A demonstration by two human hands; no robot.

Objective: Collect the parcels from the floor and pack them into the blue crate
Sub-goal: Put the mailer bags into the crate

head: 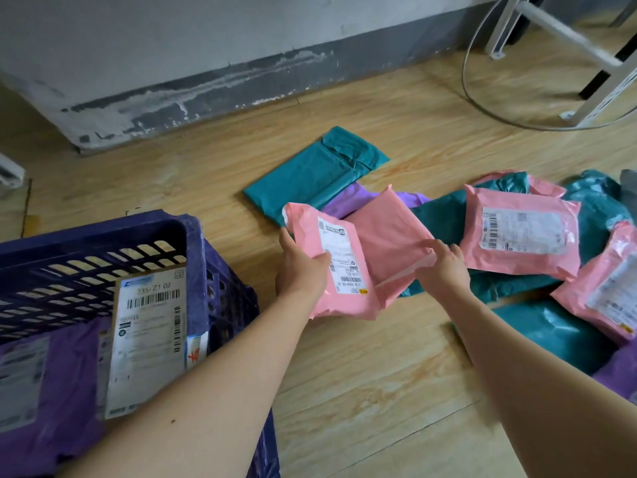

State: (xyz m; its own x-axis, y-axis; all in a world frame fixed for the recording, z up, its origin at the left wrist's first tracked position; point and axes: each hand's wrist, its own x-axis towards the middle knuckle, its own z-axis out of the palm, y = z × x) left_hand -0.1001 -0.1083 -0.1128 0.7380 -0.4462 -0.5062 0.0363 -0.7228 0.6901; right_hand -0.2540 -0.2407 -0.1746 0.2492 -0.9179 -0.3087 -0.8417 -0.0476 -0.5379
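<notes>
Mid-frame, your left hand point(303, 269) grips a labelled pink parcel point(344, 267); your right hand point(444, 269) lays straight fingers on a plain pink parcel point(389, 243).

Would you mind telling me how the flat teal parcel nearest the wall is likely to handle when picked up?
The teal parcel looks thin and flat, so it is probably light. Its wrinkled, folded plastic skin suggests it may flex rather than stay rigid. The smooth film could be slippery to grip.
</notes>
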